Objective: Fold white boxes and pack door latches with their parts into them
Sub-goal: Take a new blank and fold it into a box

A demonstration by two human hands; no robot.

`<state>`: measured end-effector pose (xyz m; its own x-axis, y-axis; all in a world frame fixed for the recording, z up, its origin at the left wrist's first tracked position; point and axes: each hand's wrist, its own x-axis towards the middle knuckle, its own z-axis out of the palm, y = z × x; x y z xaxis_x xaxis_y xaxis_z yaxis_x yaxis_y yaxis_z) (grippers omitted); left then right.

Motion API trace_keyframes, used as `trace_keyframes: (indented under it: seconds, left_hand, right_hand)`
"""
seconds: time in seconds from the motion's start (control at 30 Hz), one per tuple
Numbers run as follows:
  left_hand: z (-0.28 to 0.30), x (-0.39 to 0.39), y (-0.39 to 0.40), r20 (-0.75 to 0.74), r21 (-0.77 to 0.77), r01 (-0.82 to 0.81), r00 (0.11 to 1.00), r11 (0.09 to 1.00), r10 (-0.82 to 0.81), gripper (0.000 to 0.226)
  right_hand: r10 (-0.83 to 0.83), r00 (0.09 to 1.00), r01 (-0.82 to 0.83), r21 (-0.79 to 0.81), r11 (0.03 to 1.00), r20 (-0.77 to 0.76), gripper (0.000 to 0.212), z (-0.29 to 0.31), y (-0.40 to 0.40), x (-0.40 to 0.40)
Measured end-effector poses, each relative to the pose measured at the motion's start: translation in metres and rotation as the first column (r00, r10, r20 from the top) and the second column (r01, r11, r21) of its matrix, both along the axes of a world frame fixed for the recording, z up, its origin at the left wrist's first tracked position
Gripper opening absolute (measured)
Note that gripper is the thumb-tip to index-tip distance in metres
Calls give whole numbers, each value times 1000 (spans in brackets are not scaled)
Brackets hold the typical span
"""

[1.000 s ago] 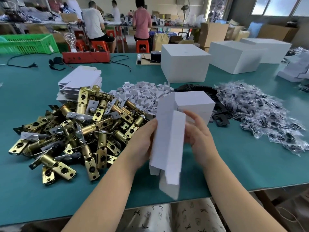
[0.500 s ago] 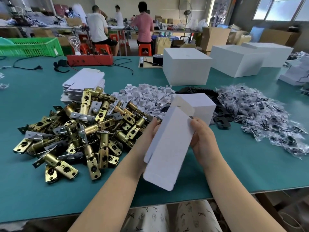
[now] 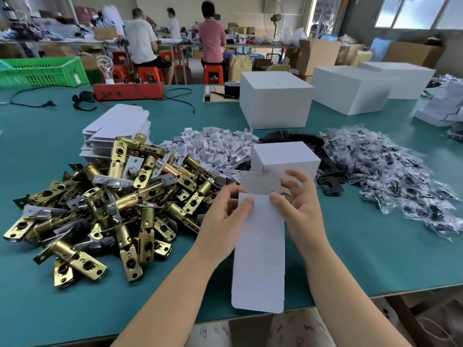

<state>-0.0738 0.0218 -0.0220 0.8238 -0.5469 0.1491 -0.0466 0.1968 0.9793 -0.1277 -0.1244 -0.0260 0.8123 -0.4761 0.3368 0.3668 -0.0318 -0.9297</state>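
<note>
A person holds a white box blank (image 3: 259, 249) upright over the near edge of the green surface (image 3: 375, 246). The left hand (image 3: 223, 221) pinches its upper left edge, thumb on the front face; the right hand (image 3: 300, 206) holds the upper right, fingers curled at the top flap. A pile of brass door latches (image 3: 105, 204) lies to the left. Bagged parts (image 3: 400, 176) lie to the right. A folded white box (image 3: 285, 156) stands just behind the hands.

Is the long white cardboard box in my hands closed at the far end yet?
Not yet. The long white cardboard box has its far flap raised and unfolded, with the left hand and right hand pinching that end.
</note>
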Motion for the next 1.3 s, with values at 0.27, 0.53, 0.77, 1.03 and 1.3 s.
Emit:
trace_keyframes:
  seconds: [0.27,0.53,0.77,1.03,1.3]
  left_hand:
    - [-1,-2,0,37,32,-20,999,999,19,18]
    - [3,-2,1,-48,-106,36,998,994,-42,36]
    - [2,-4,-1,-80,-50,-24,997,998,20,30]
    - [2,-4,-1,41,27,-83,996,996,82,13]
    - [6,-5,3,130,32,-38,991,999,34,27]
  right_hand:
    - [108,994,-104,136,985,-18,63,4,-2,-2]
    - [255,967,-247,188,951,-19,32,9,-1,-5]
    - [301,951,-282,199,938,-70,22,12,-1,-4]
    - [185,970,-173,88,981,-158,19,11,2,-2]
    - [147,968,-131,89,987,-205,14,14,1,-3]
